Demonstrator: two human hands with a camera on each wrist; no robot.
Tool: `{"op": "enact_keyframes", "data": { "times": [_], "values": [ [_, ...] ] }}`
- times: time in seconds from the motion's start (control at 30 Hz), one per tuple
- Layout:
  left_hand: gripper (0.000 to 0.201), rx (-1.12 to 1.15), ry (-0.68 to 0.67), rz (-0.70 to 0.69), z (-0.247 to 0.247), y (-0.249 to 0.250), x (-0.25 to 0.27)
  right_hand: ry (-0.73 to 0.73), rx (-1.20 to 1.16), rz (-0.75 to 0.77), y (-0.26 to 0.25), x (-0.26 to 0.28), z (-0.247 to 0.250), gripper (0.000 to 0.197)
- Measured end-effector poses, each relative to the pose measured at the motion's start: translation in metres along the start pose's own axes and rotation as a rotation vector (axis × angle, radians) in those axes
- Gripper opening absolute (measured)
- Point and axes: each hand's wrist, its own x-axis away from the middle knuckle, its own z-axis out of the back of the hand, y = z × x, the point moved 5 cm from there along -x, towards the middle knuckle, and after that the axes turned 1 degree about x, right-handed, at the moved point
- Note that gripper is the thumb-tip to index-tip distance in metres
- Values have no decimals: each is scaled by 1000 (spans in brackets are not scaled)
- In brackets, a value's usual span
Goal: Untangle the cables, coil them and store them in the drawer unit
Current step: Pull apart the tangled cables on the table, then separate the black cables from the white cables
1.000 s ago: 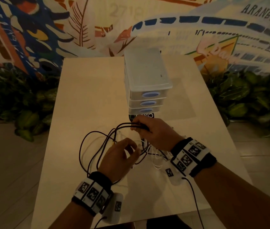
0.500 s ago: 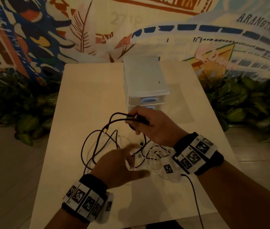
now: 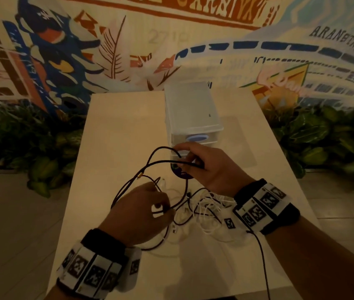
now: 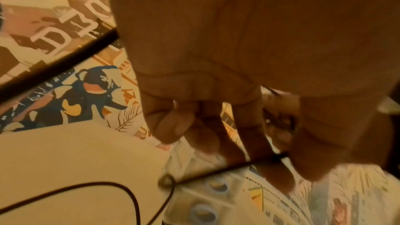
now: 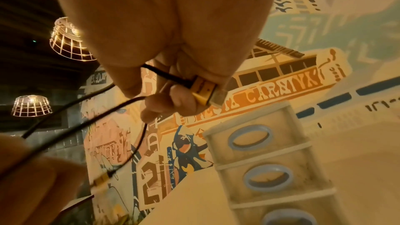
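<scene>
My right hand (image 3: pixel 188 161) holds looped strands of a black cable (image 3: pixel 160 148) raised in front of the drawer unit (image 3: pixel 191 111). In the right wrist view the hand (image 5: pixel 173 95) pinches the cable's yellow-cased USB plug (image 5: pixel 203 90). Lower and nearer, my left hand (image 3: pixel 163 204) grips another strand of the black cable (image 4: pixel 216 171) between thumb and curled fingers (image 4: pixel 279 174). A small gold connector (image 3: pixel 139 176) sits on the raised strand. A tangle of white cables (image 3: pixel 209 213) and more black loops lies on the table under both hands.
The pale table (image 3: pixel 117 131) carries the translucent drawer unit with blue oval handles (image 5: pixel 268 175), its drawers closed. Leafy plants (image 3: pixel 41 152) line the floor on both sides below a painted wall. A thin black lead (image 3: pixel 262 256) runs from my right wristband.
My right hand has lifted the black cable up toward the drawer fronts. The left hand swept down over the tangle and now grips a black strand.
</scene>
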Motion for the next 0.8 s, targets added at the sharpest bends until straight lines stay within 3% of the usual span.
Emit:
{"op": "enact_keyframes", "data": {
  "times": [0.13, 0.2, 0.33, 0.47, 0.57, 0.63, 0.67, 0.73, 0.8],
  "values": [
    [35, 179, 31, 11, 8, -6, 4, -81, -36, 8, 2, 4, -19, 20],
    [39, 293, 107, 13, 10, -3, 5, -155, -11, 18, -2, 5, -34, 26],
    [70, 506, 173, 145, 24, 1, 13, -257, 37, 41, -4, 7, -55, 39],
    [62, 607, 29, 215, 44, -2, 24, -218, 64, -6, 1, 8, -41, 17],
    [61, 583, -60, 153, 66, -6, 39, -110, 189, -37, 2, 8, -18, 29],
    [53, 665, -27, 118, 86, -7, 51, -43, 285, -61, 2, 10, -3, 44],
    [48, 727, 6, 118, 95, -11, 57, -44, 292, -80, 2, 11, 3, 43],
    [37, 833, 105, 99, 111, -25, 64, -74, 160, -124, 0, 14, 13, 22],
    [30, 914, 172, 45, 127, -33, 75, -71, -95, -98, -12, 19, 23, 16]
  ]
}}
